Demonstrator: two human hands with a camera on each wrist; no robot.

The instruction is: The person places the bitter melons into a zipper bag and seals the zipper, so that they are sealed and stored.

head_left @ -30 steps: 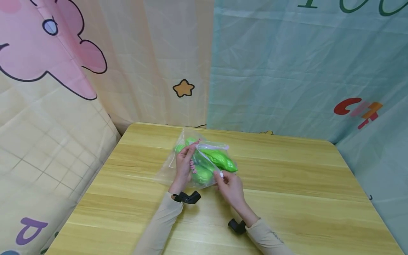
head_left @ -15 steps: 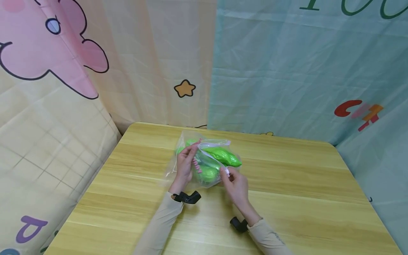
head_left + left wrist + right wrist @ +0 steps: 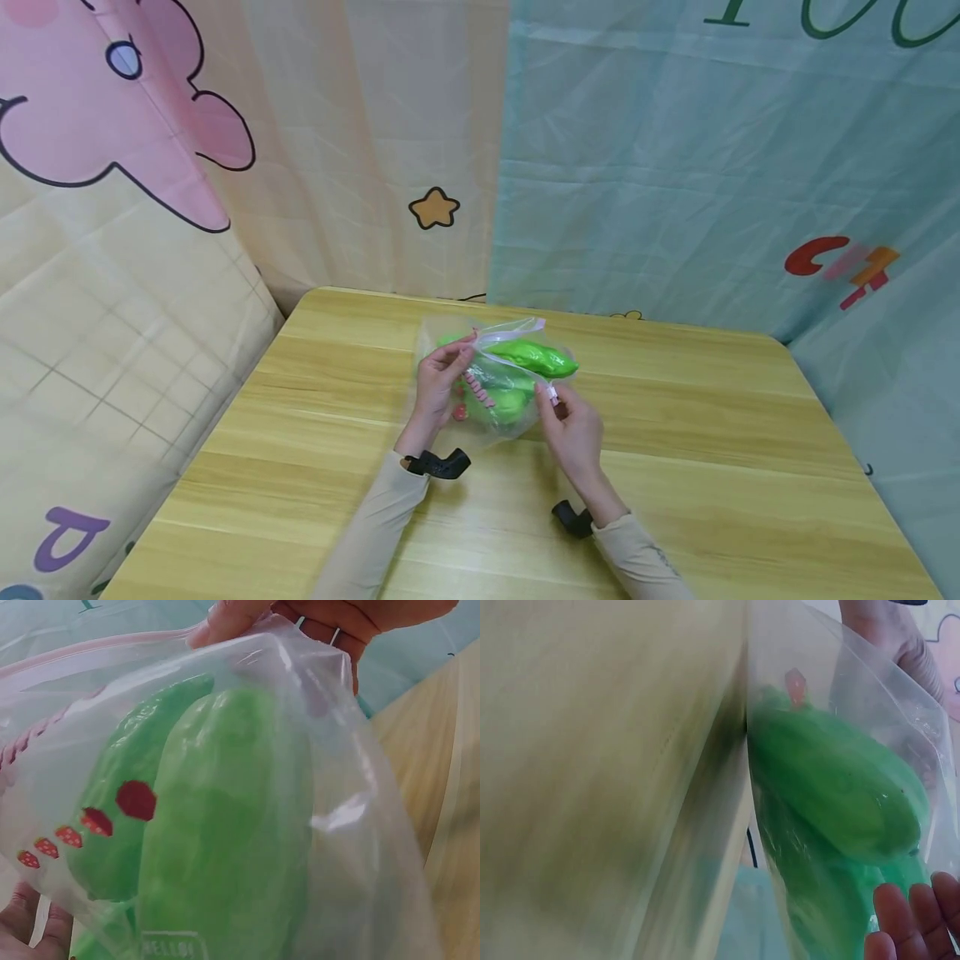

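Observation:
A clear zip bag (image 3: 442, 400) with pink edge strips and printed strawberries (image 3: 136, 800) is held above the table between both hands. Its two strips spread apart toward the right. My left hand (image 3: 437, 385) pinches the strip at one end, thumb uppermost. My right hand (image 3: 573, 433) pinches a small white piece (image 3: 553, 393), perhaps the zip slider, on the nearer strip. Inside lie glossy green vegetable-like pieces: a long bright one (image 3: 534, 357) by the mouth and a smooth, rounded one (image 3: 855, 787) lower down. The plastic blurs the others.
The wooden table (image 3: 712, 450) extends around the hands. Printed curtains (image 3: 645, 167) hang behind and at both sides. Black wrist cameras (image 3: 442, 464) sit on both wrists, below the bag.
My right hand has moved right and slightly up with the white piece. The bag's mouth and green contents have shifted right, and more pink print shows. My left hand has barely moved.

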